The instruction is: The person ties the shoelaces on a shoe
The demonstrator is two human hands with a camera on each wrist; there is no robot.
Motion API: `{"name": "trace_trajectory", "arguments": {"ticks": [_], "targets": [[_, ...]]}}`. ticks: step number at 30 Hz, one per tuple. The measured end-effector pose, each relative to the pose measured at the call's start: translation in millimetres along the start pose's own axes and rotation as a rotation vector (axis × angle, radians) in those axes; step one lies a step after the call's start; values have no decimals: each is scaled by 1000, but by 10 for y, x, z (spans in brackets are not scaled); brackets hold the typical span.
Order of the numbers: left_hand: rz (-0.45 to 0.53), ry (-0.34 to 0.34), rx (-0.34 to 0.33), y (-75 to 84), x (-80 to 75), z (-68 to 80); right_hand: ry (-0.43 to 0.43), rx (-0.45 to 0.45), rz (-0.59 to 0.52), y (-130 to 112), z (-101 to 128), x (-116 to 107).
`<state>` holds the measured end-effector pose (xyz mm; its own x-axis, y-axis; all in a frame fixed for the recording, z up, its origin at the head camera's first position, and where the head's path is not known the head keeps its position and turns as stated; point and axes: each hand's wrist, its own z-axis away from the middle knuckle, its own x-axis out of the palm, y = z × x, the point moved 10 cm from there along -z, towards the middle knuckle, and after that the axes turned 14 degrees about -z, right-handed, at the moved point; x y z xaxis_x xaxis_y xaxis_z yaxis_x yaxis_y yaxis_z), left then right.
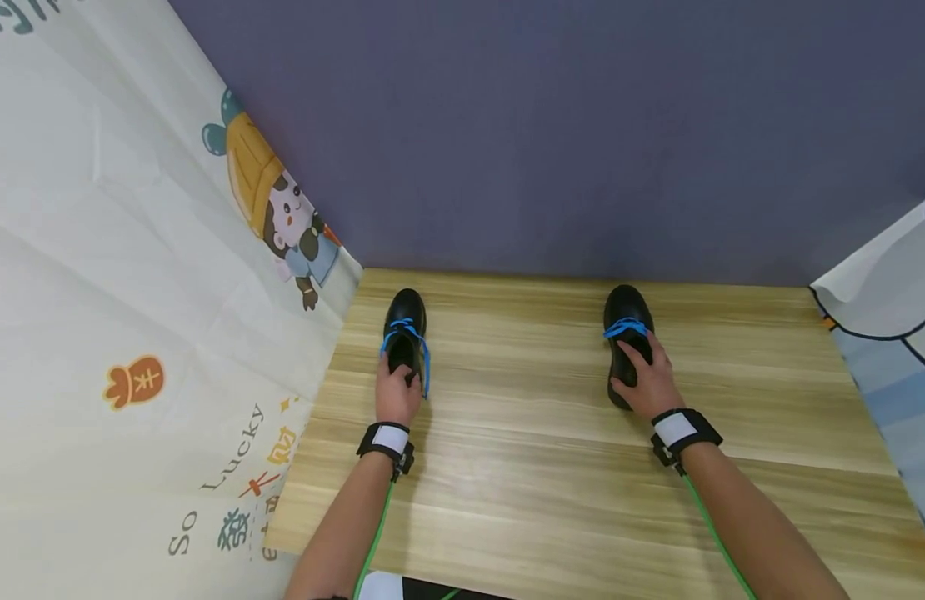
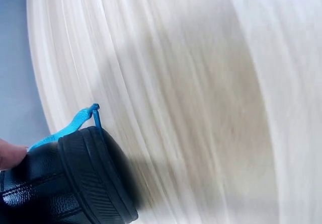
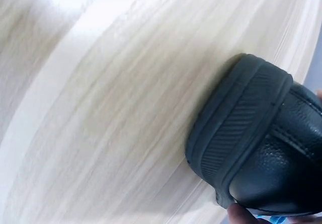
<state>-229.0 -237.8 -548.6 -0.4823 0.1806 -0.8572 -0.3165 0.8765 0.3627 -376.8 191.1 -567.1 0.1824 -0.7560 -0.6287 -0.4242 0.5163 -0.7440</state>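
1. left hand holds the left shoe from behind, at the heel and collar; fingers curl over the opening, grip closed round the shoe. the left wrist view shows one fingertip on the black leather.
2. right hand lies over the right shoe, fingers wrapped down its top and side, grip holding it too.
3. both shoes sit on the tabletop, toes toward the far wall, well apart from each other; left one near the tabletop's left edge, right one right of middle.
4. handling, my guess: black leather-look uppers, fairly stiff, ridged rubber sole that should drag on the wood rather than slide. light enough for one hand. not fragile.
5. best hold looks like heel or collar, where the hands already are; the smooth toe cap may slip.
6. blue laces on the left shoe hang loose down the side, floppy, could snag or trail. blue lace on the right shoe sits bunched across the top.
7. around: cartoon-print cloth along the left, touching the tabletop edge near the left shoe; another cloth at the right. grey-purple wall behind.
8. nothing lies between the two shoes. wrist bands and green cables run back along the forearms.
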Motion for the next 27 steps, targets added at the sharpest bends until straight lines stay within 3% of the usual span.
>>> {"name": "trace_trajectory", "arguments": {"ticks": [19,27], "targets": [[91,-75,52,389,96,358,-16,82,20,161,35,-171],[106,-63,60,409,74,419,15,115,23,231,78,-182]]}}
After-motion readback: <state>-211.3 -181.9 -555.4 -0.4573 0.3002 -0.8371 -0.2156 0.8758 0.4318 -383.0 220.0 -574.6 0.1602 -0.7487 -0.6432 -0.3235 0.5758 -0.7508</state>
